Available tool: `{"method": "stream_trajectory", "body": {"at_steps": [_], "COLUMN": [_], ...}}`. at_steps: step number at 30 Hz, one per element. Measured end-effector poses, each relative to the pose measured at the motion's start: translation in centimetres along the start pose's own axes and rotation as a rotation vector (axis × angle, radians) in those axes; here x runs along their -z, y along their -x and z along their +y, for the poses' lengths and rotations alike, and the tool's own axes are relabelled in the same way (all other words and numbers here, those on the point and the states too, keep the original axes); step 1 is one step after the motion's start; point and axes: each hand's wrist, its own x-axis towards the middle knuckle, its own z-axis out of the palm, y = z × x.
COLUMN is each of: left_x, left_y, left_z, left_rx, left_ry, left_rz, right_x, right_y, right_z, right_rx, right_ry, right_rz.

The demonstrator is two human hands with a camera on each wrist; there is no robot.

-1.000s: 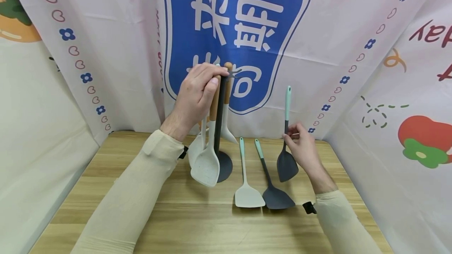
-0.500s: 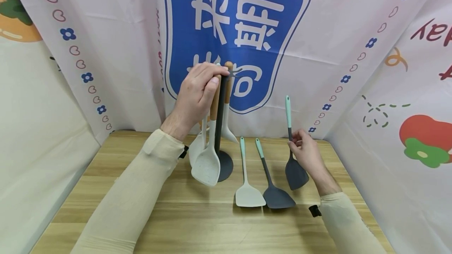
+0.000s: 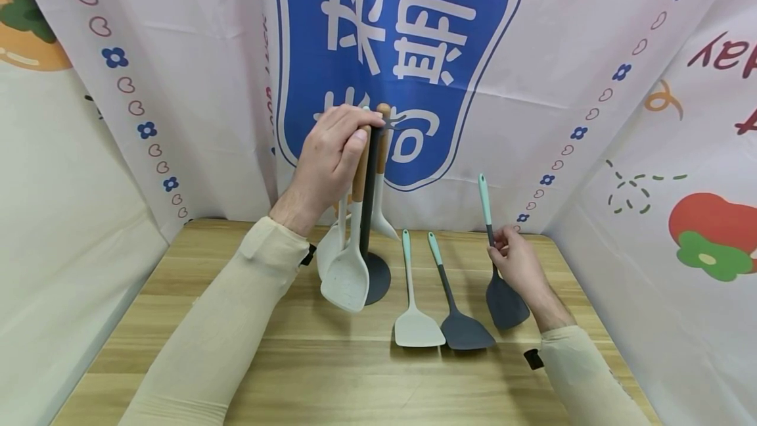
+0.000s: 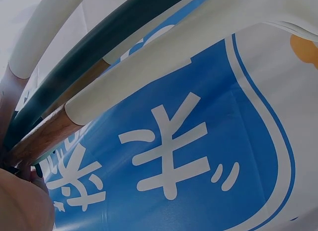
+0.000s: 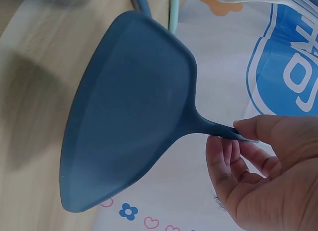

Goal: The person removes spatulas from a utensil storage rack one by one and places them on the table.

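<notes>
My right hand (image 3: 523, 271) pinches the neck of a dark grey spatula (image 3: 505, 304) with a mint-green handle, blade downward. In the right wrist view, thumb and fingertips meet on the neck behind the broad blade (image 5: 131, 107). My left hand (image 3: 331, 163) grips the top of a dark utensil stand (image 3: 378, 279), fingers lying over it. White utensils with wooden handles hang around the pole, among them a broad turner (image 3: 345, 284). A white spatula (image 3: 418, 329) and another dark spatula (image 3: 466, 332), both mint-ended, lie side by side between my hands.
The wooden table (image 3: 349, 380) ends at the back against a printed cloth wall (image 3: 562, 25). Cloth walls also stand along the left and right sides. One hook of the stand (image 3: 396, 125) sticks out to the right of my left fingertips.
My right hand has moved right and nearer to me, lowering the dark spatula beside the two lying ones. The spatula has tilted, handle end leftward. My left hand stays on the stand.
</notes>
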Motion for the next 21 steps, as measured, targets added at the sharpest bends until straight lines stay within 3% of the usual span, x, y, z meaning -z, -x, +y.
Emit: {"method": "stream_trajectory", "body": {"at_steps": [11, 21], "left_x": [0.0, 0.0], "left_y": [0.0, 0.0], "left_z": [0.1, 0.1], "left_rx": [0.000, 0.000], "left_ry": [-0.003, 0.001], "left_rz": [0.002, 0.006], "right_x": [-0.3, -0.8], "right_y": [0.3, 0.8], "right_z": [1.2, 2.3], "right_rx": [0.023, -0.009], "right_ry": [0.067, 0.105], "right_rz": [-0.037, -0.112]}}
